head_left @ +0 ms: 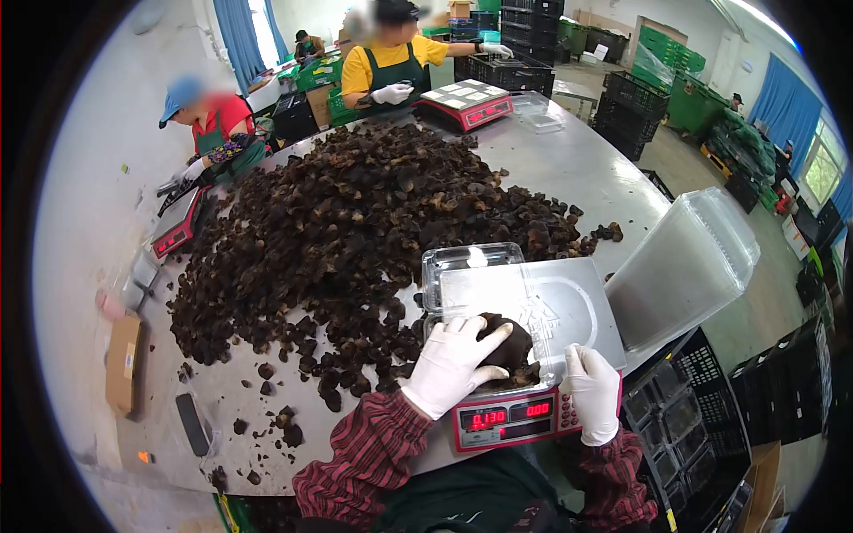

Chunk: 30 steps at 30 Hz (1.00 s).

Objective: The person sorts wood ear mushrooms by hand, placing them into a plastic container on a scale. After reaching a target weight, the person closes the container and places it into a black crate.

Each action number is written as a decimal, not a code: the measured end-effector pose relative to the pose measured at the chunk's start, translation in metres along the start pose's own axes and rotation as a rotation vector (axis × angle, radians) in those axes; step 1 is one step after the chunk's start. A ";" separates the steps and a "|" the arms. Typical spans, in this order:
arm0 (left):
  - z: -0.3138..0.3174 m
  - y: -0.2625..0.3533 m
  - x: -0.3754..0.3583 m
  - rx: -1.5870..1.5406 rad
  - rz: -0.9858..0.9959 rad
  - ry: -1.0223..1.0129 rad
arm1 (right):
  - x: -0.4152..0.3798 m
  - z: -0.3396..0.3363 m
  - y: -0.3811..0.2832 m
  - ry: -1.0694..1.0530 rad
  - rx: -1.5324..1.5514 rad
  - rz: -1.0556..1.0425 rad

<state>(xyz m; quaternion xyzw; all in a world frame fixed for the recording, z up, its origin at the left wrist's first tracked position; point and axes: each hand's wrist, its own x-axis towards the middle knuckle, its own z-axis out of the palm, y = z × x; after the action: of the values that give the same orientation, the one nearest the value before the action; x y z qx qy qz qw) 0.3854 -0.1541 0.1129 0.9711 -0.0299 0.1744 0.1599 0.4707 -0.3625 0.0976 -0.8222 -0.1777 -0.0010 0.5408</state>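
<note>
My left hand (453,366), in a white glove, lies over dark wood ear mushrooms (508,342) in a clear plastic box (533,382). Its thumb and fingers curve around some of them. The box rests on a red electronic scale (466,441) with a metal top; the red display reads 0.130 and 0.00. At the box's right corner, my gloved right hand (593,395) has its fingers curled in; what lies between the fingertips is hidden. A clear plastic lid-like part (471,258) shows beyond the left hand. Next to it spreads a large mushroom pile (355,204).
A tall stack of clear boxes (680,266) leans at the table's right edge. Below it is a black crate (675,409) with clear boxes inside. A phone-like dark object (192,425) and a cardboard box (123,366) lie left. Two co-workers (391,67) stand at other scales (466,105).
</note>
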 end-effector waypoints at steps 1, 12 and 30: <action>-0.005 0.003 0.001 -0.039 -0.003 0.022 | 0.000 -0.002 0.001 -0.004 -0.005 -0.030; -0.021 -0.045 -0.055 -0.382 -0.353 0.441 | 0.001 -0.006 0.002 0.006 0.025 0.011; -0.023 -0.044 -0.065 -0.197 -0.001 0.302 | 0.000 -0.020 0.013 -0.119 0.373 0.231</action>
<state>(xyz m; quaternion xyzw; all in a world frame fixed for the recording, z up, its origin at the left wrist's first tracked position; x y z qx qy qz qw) 0.3223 -0.1048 0.0975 0.9135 -0.0222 0.3146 0.2572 0.4783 -0.3852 0.0947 -0.7214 -0.1108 0.1423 0.6686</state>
